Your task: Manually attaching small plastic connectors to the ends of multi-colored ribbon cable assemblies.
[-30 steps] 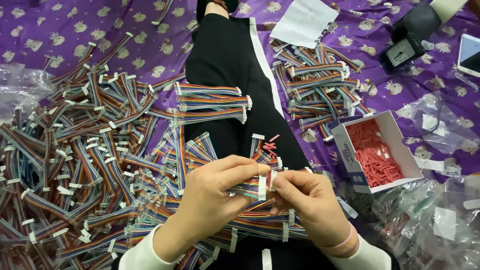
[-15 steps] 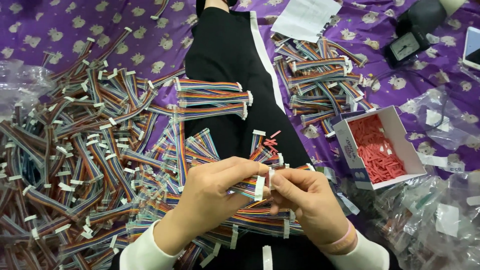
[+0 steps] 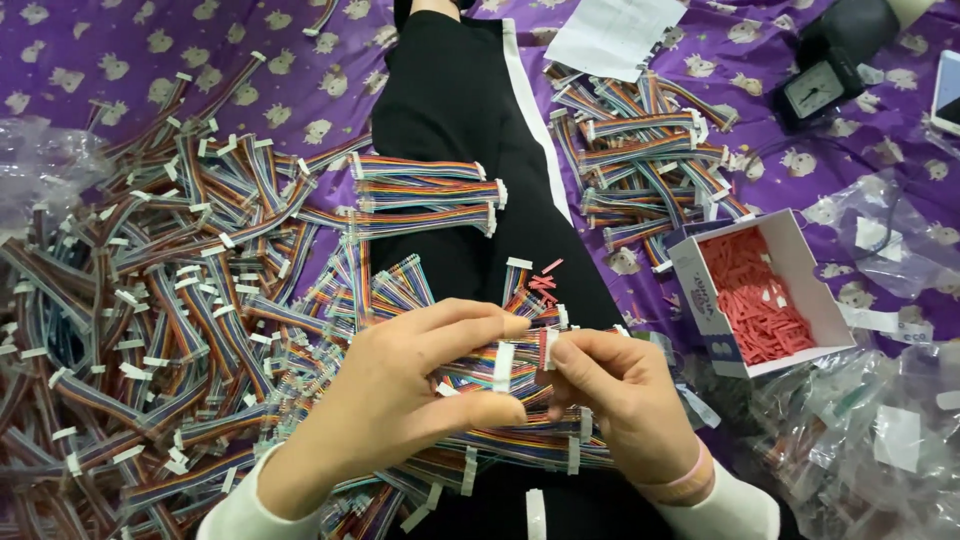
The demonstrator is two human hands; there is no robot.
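Note:
My left hand [image 3: 400, 390] pinches a rainbow ribbon cable by its white connector [image 3: 503, 366], thumb below and fingers above. My right hand [image 3: 620, 400] meets it from the right, fingertips closed on a small white piece against that connector. Both hands hover over a heap of similar rainbow cables [image 3: 520, 440] lying on my lap, which is covered by black trousers [image 3: 450, 100]. A few loose red pieces [image 3: 545, 285] lie on the trousers just beyond the hands.
A large pile of ribbon cables [image 3: 150, 300] covers the purple patterned cloth at left; another pile [image 3: 645, 150] lies upper right. A white box of red pieces [image 3: 760, 295] stands at right, near clear plastic bags [image 3: 860, 440]. Paper [image 3: 615, 35], a black device [image 3: 820, 85] and a phone [image 3: 945, 90] lie beyond.
The hands have stayed close together over the lap; the fingers shifted slightly on the white connector. The view moved a little.

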